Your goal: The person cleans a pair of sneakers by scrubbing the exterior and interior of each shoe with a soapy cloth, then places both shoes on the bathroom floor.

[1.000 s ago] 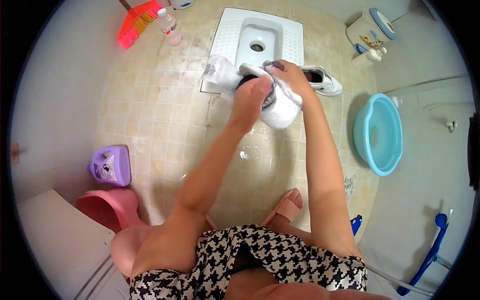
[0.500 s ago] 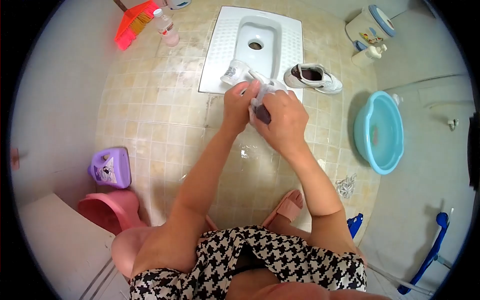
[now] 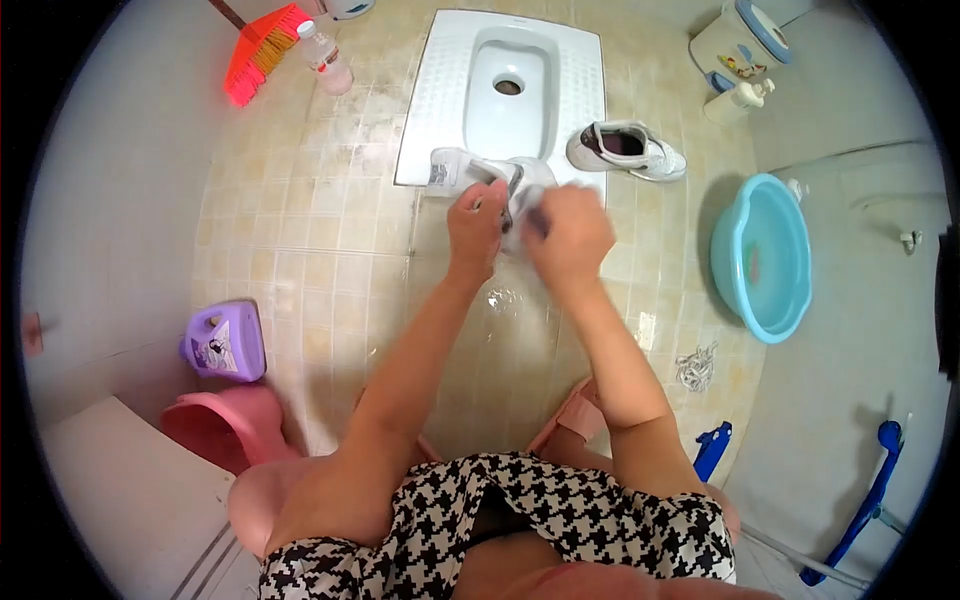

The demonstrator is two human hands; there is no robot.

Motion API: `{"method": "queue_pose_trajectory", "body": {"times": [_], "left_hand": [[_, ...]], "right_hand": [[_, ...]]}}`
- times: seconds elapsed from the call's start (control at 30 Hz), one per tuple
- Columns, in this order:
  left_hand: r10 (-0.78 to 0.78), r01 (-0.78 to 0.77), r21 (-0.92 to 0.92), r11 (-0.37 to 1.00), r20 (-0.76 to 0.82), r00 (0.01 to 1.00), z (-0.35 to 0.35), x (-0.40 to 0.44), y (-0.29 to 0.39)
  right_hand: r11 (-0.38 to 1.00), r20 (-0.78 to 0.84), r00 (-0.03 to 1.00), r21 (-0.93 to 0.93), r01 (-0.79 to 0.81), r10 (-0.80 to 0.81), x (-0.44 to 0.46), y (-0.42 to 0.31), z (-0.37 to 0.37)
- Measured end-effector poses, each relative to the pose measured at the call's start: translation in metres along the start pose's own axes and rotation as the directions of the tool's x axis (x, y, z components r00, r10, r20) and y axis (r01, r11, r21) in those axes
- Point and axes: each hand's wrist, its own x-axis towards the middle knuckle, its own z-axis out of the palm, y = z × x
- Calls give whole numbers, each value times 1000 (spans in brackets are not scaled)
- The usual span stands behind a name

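Over the near edge of the squat toilet, my left hand (image 3: 475,232) is closed on a wet white shoe (image 3: 515,178). A pale flap with a grey print (image 3: 446,168) sticks out to its left. My right hand (image 3: 572,235), smeared by motion, is curled against the shoe's right side. A dark patch shows under its fingers; whether that is the shoe's lining or a held thing I cannot tell. My hands hide much of the shoe. Another white shoe (image 3: 650,157) with a dark lining stands without laces just right of the toilet.
The squat toilet (image 3: 425,130) is set in wet tiled floor. On the right are a blue basin (image 3: 722,255), a pump bottle (image 3: 733,104) and white laces (image 3: 696,367). Leftward lie a purple jug (image 3: 245,335), a pink bucket (image 3: 262,415), a clear bottle (image 3: 325,60) and an orange broom (image 3: 258,55).
My hands have moved slightly apart, the right one now blurred. The printed flap of the held shoe has shifted left, and more of the shoe shows between my hands.
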Motion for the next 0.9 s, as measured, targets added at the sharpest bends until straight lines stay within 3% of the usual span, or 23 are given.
{"method": "queue_pose_trajectory", "body": {"times": [0.03,0.1,0.13,0.2,0.27,0.33,0.43,0.5,0.57,0.63,0.73,0.77,0.83,0.87,0.9], "left_hand": [[24,-30,123,992,52,998,-5,-4,-8],[57,-120,349,930,184,981,-10,-18,-21],[75,-168,460,872,213,974,-6,-30,-17],[33,-227,506,832,365,931,-8,-45,-21],[-65,-226,553,802,457,887,-14,-54,-32],[-106,-321,578,750,585,804,-22,-60,-31],[-90,-412,558,720,664,742,-34,-56,-37],[-118,-403,579,709,660,742,-41,-53,-32],[-159,-426,602,676,683,713,-39,-51,-26],[-181,-463,611,642,707,684,-31,-51,-26],[-205,-617,578,534,797,568,-29,-51,-39],[-228,-731,505,459,862,452,-35,-52,-46],[-307,-902,299,311,930,202,-52,-52,-56],[-480,-947,234,220,871,104,-58,-51,-54],[-494,-956,190,224,868,57,-66,-48,-55]], "right_hand": [[980,47,979,35,-198,196,10,11,-5],[946,283,903,-74,-315,323,7,59,16],[916,313,861,-102,-389,400,-2,78,27],[837,369,755,-157,-525,542,-22,109,49],[785,331,714,-196,-587,617,-37,128,67],[723,331,645,-242,-647,689,-44,141,79],[719,290,680,-41,-694,673,-68,132,85],[846,280,822,59,-530,495,-82,105,64],[826,279,822,139,-546,496,-94,96,54],[814,277,798,83,-576,536,-85,111,66],[783,370,723,-17,-622,583,-61,141,104],[767,413,685,-51,-640,600,-58,149,117],[806,421,727,-17,-591,542,-76,171,142],[822,428,743,-3,-569,515,-85,177,147],[789,463,717,59,-611,521,-85,178,141]]}}
